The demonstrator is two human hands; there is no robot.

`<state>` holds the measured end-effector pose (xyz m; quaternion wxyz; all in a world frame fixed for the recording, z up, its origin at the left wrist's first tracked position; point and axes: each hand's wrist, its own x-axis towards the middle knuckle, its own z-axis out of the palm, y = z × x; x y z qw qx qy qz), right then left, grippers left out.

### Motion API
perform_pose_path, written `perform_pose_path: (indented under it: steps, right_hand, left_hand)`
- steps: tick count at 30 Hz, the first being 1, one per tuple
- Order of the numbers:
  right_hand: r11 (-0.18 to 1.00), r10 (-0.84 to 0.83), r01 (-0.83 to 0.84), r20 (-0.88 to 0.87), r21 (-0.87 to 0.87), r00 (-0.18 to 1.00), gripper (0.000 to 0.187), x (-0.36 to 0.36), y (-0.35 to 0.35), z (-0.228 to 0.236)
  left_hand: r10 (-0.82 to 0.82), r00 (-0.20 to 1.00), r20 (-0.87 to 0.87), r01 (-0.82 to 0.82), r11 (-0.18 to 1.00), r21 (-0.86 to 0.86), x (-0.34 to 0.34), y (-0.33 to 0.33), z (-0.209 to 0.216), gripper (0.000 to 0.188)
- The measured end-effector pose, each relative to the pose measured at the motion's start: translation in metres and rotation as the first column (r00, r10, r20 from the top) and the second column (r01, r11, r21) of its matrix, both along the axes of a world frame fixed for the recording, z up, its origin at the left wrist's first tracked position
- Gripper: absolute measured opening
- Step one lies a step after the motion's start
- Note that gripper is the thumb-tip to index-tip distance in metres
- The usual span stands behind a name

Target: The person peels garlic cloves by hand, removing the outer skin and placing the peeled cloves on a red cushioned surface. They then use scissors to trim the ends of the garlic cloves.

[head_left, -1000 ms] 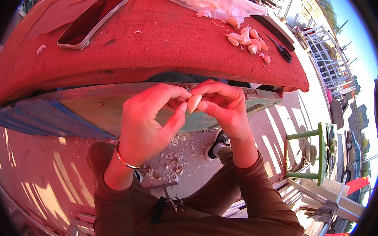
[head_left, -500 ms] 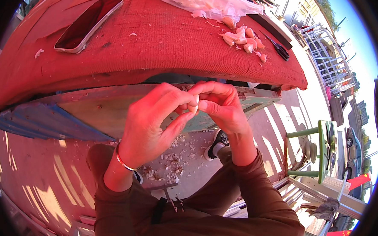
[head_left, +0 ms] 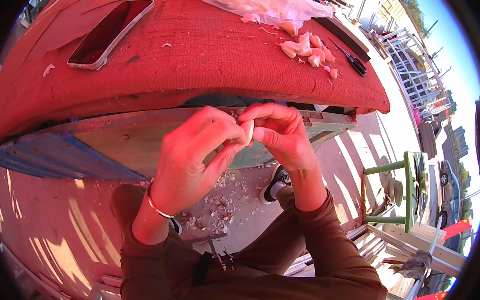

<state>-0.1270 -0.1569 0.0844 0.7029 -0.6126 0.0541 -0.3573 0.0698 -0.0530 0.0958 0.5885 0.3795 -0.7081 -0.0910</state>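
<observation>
Between my fingertips, just off the near edge of the red-covered table (head_left: 154,67), is a pale garlic clove (head_left: 248,131). My left hand (head_left: 194,149) pinches it from one side with thumb and forefinger. From the other side my right hand (head_left: 282,134) grips it with thumb and curled fingers. A small heap of garlic cloves (head_left: 306,48) lies on the cloth at the far right, with bits of skin round it. Behind the heap is a thin, pinkish plastic bag (head_left: 265,4) with something pale inside.
A smartphone (head_left: 109,34) lies at the table's far left. Dark-handled scissors (head_left: 355,63) rest by the right edge. Garlic skins (head_left: 218,205) litter the ground between my feet. To the right stand a green-framed stool (head_left: 408,193) and a white metal rack (head_left: 415,75).
More of the clove shows between my fingertips now. My fingers have shifted slightly on it; both hands otherwise stay in the same place.
</observation>
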Motion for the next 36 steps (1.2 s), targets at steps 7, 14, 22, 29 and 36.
perform_pose_path:
  steps: [7,14,22,29,36]
  right_hand:
    - [1.000,-0.010,0.010,0.001,-0.001,1.000,0.029,-0.001,0.000,-0.001]
    - [1.000,-0.021,0.022,0.040,-0.006,0.999,0.028,0.001,0.000,0.001]
    - [0.998,-0.052,0.054,0.034,-0.043,0.998,0.027,-0.002,0.000,0.002]
    - [0.942,-0.266,0.255,-0.018,-0.219,0.964,0.025,0.003,0.014,0.011]
    - [0.896,-0.305,0.292,0.014,-0.335,0.952,0.026,0.002,0.013,0.011]
  left_hand:
    - [-0.008,0.994,-0.110,0.010,1.000,0.021,-0.007,0.000,-0.001,0.029]
    - [0.032,0.994,-0.106,-0.033,0.999,-0.002,-0.009,-0.002,-0.002,0.030]
    - [0.064,0.998,-0.003,-0.064,0.996,-0.057,-0.006,-0.004,-0.002,0.024]
    - [0.094,0.965,-0.244,-0.048,0.981,0.188,-0.016,0.003,0.000,0.013]
    - [0.041,0.972,-0.233,-0.006,0.989,0.149,-0.003,-0.004,-0.011,0.015]
